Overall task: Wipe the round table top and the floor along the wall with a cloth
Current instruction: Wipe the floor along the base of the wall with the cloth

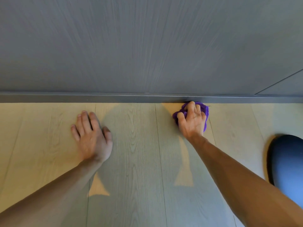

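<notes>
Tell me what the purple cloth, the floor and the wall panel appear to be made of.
Purple cloth: soft, fuzzy fabric, possibly microfibre; it bunches under the right hand.
Floor: pale wood-look planks, matte, with printed or real grain and narrow seams; laminate or wood, cannot tell which.
Wall panel: grey wood-grain board, matte, likely laminate.
Left hand rests flat on the floor.

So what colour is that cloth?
Purple; the cloth shows under the right hand in the head view.

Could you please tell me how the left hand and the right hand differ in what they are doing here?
The right hand presses a purple cloth at the baseboard; the left hand is empty. The left hand lies farther from the wall than the right hand. Both rest on the wooden floor.
</notes>
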